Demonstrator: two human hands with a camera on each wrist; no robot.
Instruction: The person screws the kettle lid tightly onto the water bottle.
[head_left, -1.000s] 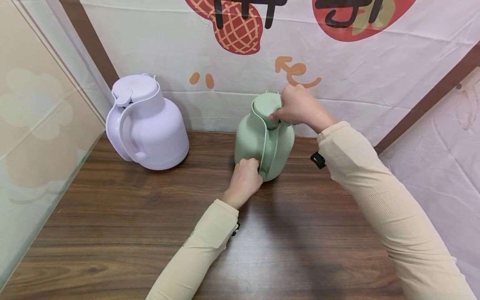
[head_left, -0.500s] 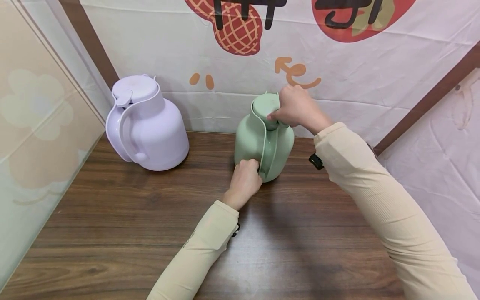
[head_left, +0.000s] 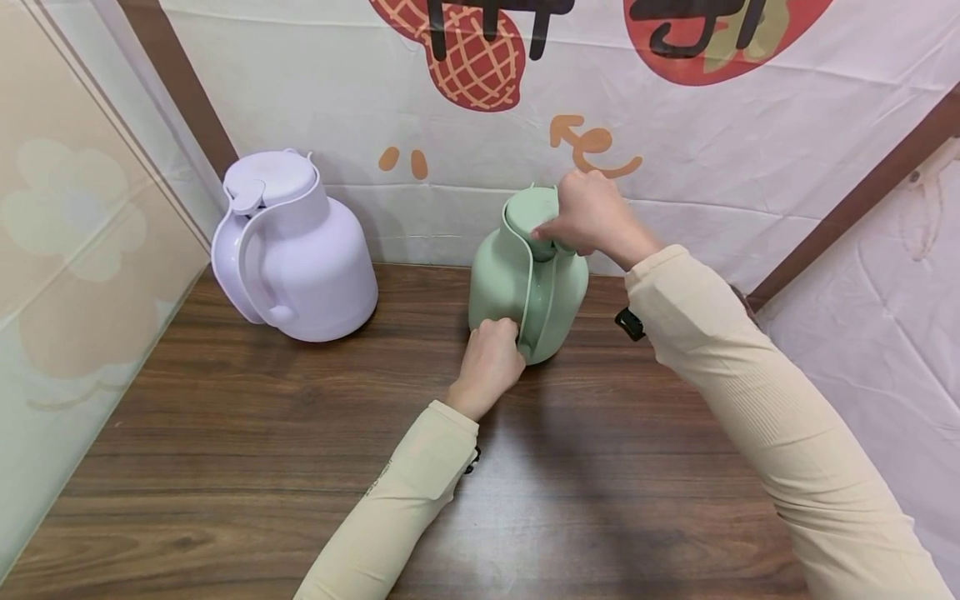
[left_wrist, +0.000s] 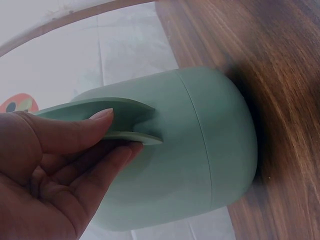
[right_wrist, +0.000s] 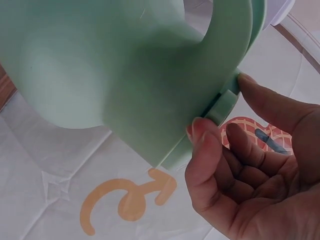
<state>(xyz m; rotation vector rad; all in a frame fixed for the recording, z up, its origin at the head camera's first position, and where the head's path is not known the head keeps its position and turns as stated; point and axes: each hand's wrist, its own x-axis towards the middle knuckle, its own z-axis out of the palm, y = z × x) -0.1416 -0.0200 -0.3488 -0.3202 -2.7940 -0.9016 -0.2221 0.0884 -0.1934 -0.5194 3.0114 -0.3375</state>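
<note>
A green thermos jug (head_left: 498, 271) stands upright on the wooden table near the back wall, its handle (head_left: 536, 300) facing the person. Low on that handle, my left hand (head_left: 491, 362) grips it; in the left wrist view the thumb lies on one edge and the fingers curl behind the other. Up top, my right hand (head_left: 596, 217) pinches the edge of the jug's lid (head_left: 531, 208) by its thumb tab. The right wrist view shows the thumb and forefinger on either side of the tab (right_wrist: 224, 106). Part of the lid is hidden behind the right hand.
A lilac thermos jug (head_left: 330, 258) stands at the back left, its lid on. Behind both jugs hangs a white printed cloth (head_left: 435, 208). A pale panel with flowers (head_left: 75, 250) borders the left side of the brown wooden table (head_left: 262, 467).
The right hand and forearm have shifted very slightly left at the lid. The left hand and both jugs stay in place.
</note>
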